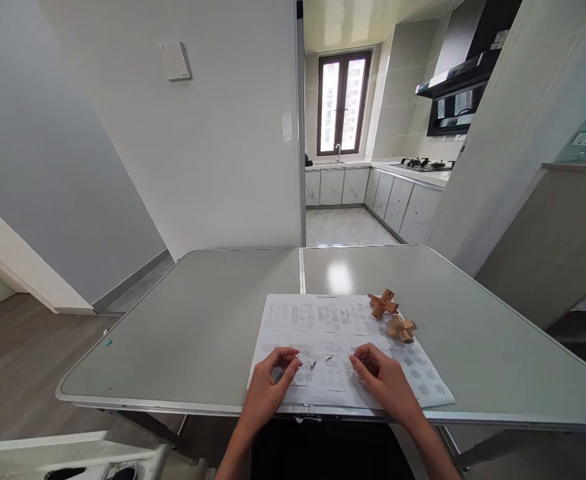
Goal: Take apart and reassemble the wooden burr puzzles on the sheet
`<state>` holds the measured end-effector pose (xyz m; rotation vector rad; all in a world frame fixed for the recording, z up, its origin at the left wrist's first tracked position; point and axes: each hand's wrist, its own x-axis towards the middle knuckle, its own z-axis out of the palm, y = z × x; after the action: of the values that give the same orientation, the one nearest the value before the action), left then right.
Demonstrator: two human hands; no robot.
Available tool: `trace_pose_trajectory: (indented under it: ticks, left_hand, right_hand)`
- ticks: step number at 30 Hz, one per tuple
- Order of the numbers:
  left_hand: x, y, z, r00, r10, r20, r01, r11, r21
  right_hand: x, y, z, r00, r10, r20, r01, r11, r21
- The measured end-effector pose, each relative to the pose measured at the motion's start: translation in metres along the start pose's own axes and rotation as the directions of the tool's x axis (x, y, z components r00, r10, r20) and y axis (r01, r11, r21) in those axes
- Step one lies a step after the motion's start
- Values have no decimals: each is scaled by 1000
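A large printed sheet of paper point(325, 340) with rows of small line diagrams lies near the front edge of the table. Over its lower left part rests my left hand point(271, 381), fingers loosely curled, thumb apart from them, nothing seen in it. My right hand point(383, 380) is curved in a similar way over the lower right part, also with nothing visible in its grasp. Between the hands are two small dark marks or slivers point(313, 365), too small to name. Beyond my right hand, two wooden interlocking puzzles sit on the sheet's right side: a reddish-brown one point(383, 305) and a lighter one point(401, 329).
The grey-green folding table point(193, 320) has a metal rim and a centre seam. A tiny teal bit point(108, 343) lies at its left. A white wall stands behind, with a kitchen beyond the doorway. A white tray-like object point(73, 450) is at lower left.
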<state>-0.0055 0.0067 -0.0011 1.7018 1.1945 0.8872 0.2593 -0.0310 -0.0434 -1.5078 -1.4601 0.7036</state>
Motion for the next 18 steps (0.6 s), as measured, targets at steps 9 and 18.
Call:
trace_pose_trajectory:
  ticks: [9, 18]
  left_hand:
    - [0, -2, 0, 1000, 18, 2, -18, 1000, 11]
    - [2, -5, 0, 1000, 22, 10, -22, 1000, 22]
  right_hand:
    - [-1, -1, 0, 1000, 11, -8, -11, 999, 34]
    - [1, 0, 1, 1000, 22, 1, -22, 999, 44]
